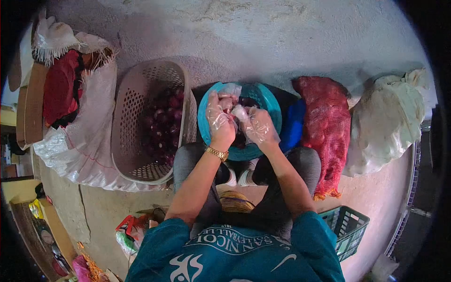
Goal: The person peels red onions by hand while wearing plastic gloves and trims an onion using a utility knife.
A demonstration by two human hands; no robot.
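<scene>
Nearest me I had the person's teal shirt (235,261), with a plastic bag (128,237) on the floor to its left and a green crate (352,243) to its right. Beyond the knees, both hands worked close together over the teal basin (269,102), in clear plastic gloves. The left hand (221,117), gold watch (216,153) at its wrist, had its fingers bent inward; the right hand (259,125) faced it, thumb and fingers drawn toward a small pale patch. Glare on the plastic was poor for me, so I couldn't tell whether either hand pinched a piece. Dark purple bulbs (248,102), probably onions, lay in the basin beneath.

I read the step as close two-handed handling above the basin; to my mind the next move called for light fingers and both hands kept inside the rim.

Left of the basin stood a perforated basket (134,105) holding more bulbs, with a woven sack (101,110) beyond it. Right were a red mesh sack (325,124) and a white sack (387,124). The wall (263,40) closed the far side.
</scene>
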